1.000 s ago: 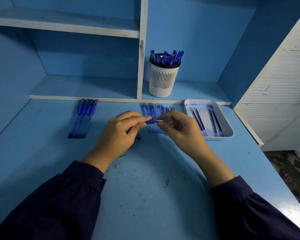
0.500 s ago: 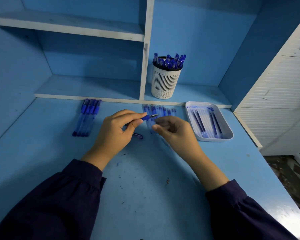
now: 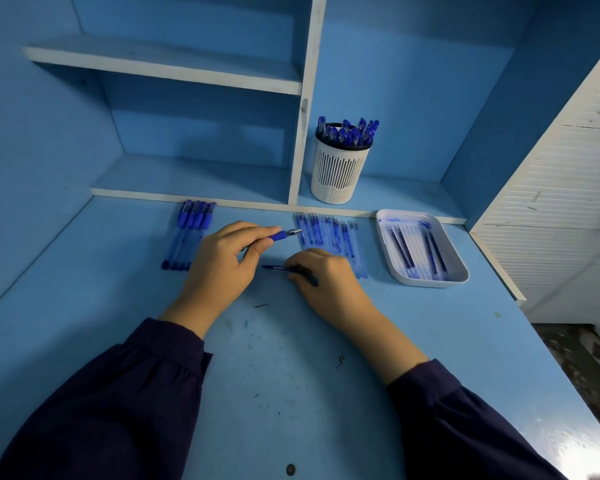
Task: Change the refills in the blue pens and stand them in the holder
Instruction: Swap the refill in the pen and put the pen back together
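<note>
Seen from the head, the right hand (image 3: 326, 278) has left the pen's tip and dropped to the bench (image 3: 291, 375). Its fingers now curl on a thin blue piece (image 3: 274, 267), maybe the cap, but it is too small to tell. The left hand (image 3: 222, 261) still pinches the blue pen (image 3: 286, 233), tip pointing right. This pen looks refilled and nearly ready for the holder (image 3: 338, 174) on the shelf behind.
</note>
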Available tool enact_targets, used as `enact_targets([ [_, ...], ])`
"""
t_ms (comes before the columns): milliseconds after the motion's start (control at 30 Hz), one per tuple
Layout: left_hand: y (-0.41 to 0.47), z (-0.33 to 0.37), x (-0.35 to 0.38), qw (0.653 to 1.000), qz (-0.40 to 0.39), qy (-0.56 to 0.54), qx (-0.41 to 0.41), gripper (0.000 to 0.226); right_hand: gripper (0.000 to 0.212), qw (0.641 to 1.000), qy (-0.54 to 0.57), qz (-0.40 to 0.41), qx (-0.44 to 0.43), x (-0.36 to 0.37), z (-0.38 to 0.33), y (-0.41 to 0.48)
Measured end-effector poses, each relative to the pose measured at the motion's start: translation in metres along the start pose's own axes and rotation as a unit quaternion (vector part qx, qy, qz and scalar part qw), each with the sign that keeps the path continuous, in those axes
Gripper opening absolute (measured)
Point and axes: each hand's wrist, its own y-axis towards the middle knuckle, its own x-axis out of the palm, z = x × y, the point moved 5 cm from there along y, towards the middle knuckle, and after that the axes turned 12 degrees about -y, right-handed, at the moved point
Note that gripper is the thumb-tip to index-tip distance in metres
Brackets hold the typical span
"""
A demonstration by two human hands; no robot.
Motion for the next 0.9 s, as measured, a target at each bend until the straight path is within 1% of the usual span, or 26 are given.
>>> enact_targets([
  [67, -0.001, 0.0, 0.0, 1.0, -0.001, -0.003, -0.006, 0.022, 0.016, 0.999, 0.015, 0.023, 0.017, -0.004, 0.005, -0.001],
  [233, -0.002, 0.0, 0.003, 1.0, -0.014, -0.009, -0.007, 0.022, 0.017, 0.983, 0.105, 0.083, 0.125, -0.02, 0.025, -0.005],
  [333, -0.003, -0.001, 0.004, 1.0, -0.018, -0.016, -0.01, 0.022, 0.021, 0.971, 0.148, 0.108, 0.152, -0.03, 0.035, -0.005],
  [433, -0.004, 0.0, 0.004, 0.999, -0.022, -0.021, -0.014, 0.022, 0.025, 0.965, 0.167, 0.128, 0.156, -0.036, 0.038, -0.005],
  [700, -0.004, 0.002, 0.006, 0.999, -0.03, -0.028, -0.02, 0.022, 0.018, 0.968, 0.161, 0.137, 0.134, -0.037, 0.034, -0.004],
  [900, -0.004, 0.001, 0.007, 0.999, -0.032, -0.029, -0.023, 0.023, 0.021, 0.968, 0.148, 0.152, 0.131, -0.04, 0.033, -0.004],
])
